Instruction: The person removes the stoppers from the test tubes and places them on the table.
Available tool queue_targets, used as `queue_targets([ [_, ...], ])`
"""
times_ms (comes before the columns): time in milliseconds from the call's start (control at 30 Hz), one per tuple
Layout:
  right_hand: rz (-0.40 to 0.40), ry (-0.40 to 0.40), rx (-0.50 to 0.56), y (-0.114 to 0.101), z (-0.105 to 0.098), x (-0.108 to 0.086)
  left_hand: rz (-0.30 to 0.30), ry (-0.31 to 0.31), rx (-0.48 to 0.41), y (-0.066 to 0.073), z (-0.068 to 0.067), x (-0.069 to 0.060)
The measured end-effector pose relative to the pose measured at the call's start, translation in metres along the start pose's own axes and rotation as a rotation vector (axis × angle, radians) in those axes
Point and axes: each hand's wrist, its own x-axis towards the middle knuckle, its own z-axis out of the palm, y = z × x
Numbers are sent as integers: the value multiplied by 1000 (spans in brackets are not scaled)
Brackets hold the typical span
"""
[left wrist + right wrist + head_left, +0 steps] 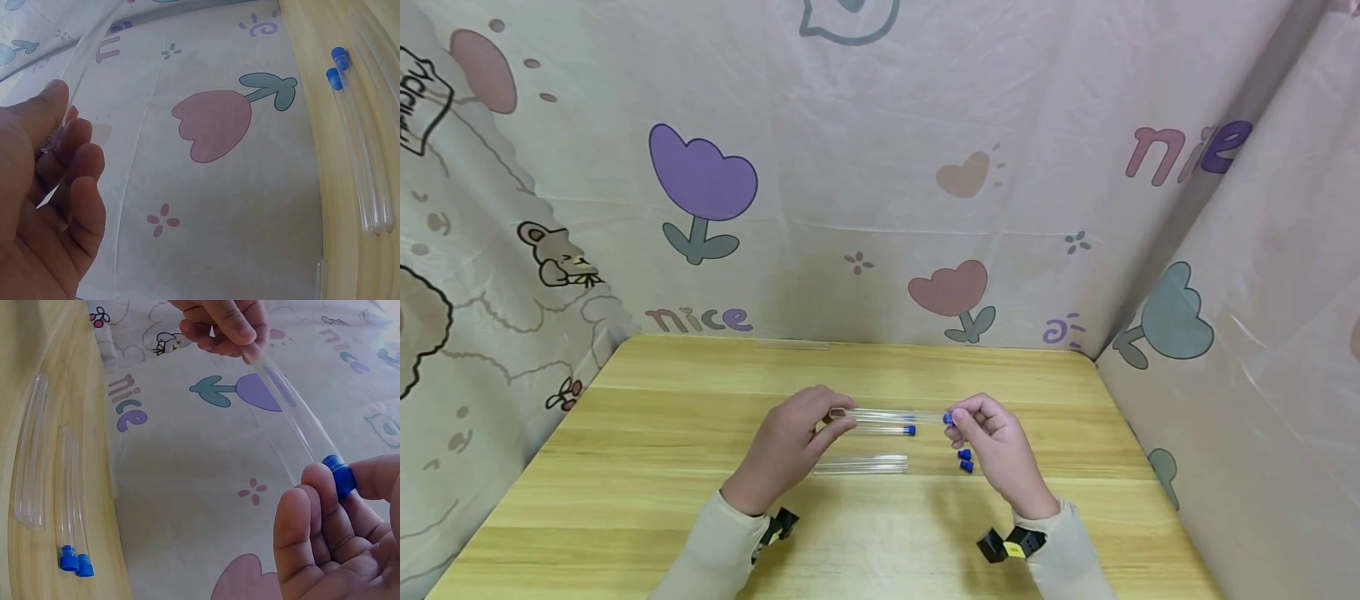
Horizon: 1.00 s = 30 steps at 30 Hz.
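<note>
A clear test tube is held level above the table between the two hands. My left hand pinches its closed end between thumb and fingers. At the other end my right hand pinches a blue cap, which sits at the tube's mouth; whether it is fully seated I cannot tell. Beneath, two tubes with blue caps lie side by side on the table. Closer to the person lie several uncapped clear tubes. Loose blue caps lie beside the right hand.
The wooden table meets a patterned cloth at the back, and more cloth hangs at both sides. A thin clear strip or tube lies along the back edge. Each wrist wears a small black camera.
</note>
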Motion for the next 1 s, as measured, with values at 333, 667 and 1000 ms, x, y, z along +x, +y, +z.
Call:
queue_targets([
  [333,-63,19,1,1,1,0,19,3,16,-2,3,-1],
  [667,-115,-2,12,4,0,0,28,-17,18,-2,5,-1],
  [1000,-123,-16,-26,3,-1,-1,15,-59,24,-2,6,-1],
])
